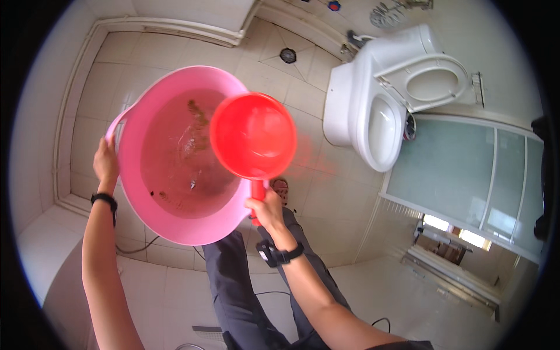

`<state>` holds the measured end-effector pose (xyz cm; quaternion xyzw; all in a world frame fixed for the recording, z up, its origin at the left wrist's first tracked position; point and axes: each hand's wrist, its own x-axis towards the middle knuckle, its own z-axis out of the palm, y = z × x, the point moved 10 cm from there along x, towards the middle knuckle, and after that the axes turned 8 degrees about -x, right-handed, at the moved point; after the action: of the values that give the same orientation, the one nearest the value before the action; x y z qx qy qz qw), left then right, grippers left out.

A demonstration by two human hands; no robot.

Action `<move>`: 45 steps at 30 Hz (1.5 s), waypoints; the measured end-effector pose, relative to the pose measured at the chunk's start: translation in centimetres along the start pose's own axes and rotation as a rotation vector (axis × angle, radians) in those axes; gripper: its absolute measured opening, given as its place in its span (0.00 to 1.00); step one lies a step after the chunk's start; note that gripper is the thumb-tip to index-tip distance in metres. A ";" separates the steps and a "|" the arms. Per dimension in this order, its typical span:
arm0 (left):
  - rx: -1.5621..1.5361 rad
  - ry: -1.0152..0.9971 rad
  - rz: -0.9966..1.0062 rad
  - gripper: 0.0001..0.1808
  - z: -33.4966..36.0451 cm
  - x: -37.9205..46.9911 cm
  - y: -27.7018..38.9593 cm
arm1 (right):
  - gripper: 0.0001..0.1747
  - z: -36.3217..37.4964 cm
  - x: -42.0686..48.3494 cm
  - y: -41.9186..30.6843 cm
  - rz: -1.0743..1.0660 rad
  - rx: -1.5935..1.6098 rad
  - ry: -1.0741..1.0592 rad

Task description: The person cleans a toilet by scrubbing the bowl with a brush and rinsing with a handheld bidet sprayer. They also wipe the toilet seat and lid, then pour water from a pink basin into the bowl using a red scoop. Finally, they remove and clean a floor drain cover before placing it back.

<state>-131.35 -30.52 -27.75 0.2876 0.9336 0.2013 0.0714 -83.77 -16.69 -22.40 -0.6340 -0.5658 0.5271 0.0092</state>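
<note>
A large pink plastic tub point(166, 223) fills the left centre of the head view, with water and some yellowish-green plant bits inside. My left hand point(106, 162) grips the tub's handle at its left rim. In my right hand point(267, 209) is the handle of a red plastic dipper point(253, 135), whose bowl overlaps the tub's right rim. The dipper seems to hold some water. My right hand is close beside the tub's lower right handle; whether it also grips that handle I cannot tell.
A white toilet point(380, 131) with its lid raised stands at the upper right, by a frosted glass partition point(442, 162). A round floor drain point(288, 55) lies in the tiles point(245, 65) above the tub. White pipes point(175, 25) run along the wall base. A hose point(135, 251) lies below the tub.
</note>
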 end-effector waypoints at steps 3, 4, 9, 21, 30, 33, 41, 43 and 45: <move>-0.100 0.013 -0.085 0.28 -1.3 -2.7 -6.1 | 0.13 1.2 1.4 -5.7 -0.136 -0.212 -0.013; -0.043 0.032 -0.128 0.30 -1.5 -3.7 -7.9 | 0.14 1.6 1.7 -7.3 -0.175 -0.280 -0.011; -0.086 0.185 -0.255 0.32 -3.5 -9.0 -14.9 | 0.16 4.6 3.6 -12.3 -0.295 -0.433 -0.102; 0.015 0.188 -0.779 0.35 -6.2 -21.7 -20.6 | 0.17 13.8 7.8 -24.1 -0.565 -0.683 -0.192; 0.057 0.179 -0.886 0.37 -6.2 -22.7 -22.7 | 0.22 11.4 14.5 -23.9 -0.533 -0.676 -0.186; 0.021 0.190 -0.807 0.35 -6.5 -22.0 -23.3 | 0.24 9.6 17.0 -22.1 -0.314 -0.546 -0.300; 0.304 0.433 -0.734 0.22 -9.5 -18.3 -4.1 | 0.17 -1.9 15.2 -20.6 -0.591 -0.243 -0.165; -0.541 0.353 -0.271 0.18 -5.4 -17.3 11.0 | 0.15 -2.8 15.8 -15.7 -0.242 0.063 -0.400; -0.954 -0.114 -0.349 0.17 0.8 -18.4 24.2 | 0.16 -4.5 15.8 -13.8 -0.179 0.252 -0.485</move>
<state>-103.64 -22.46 -18.05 0.0731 0.7665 0.5743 0.2780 -93.59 2.38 -22.42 -0.4309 -0.5350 0.7267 -0.0012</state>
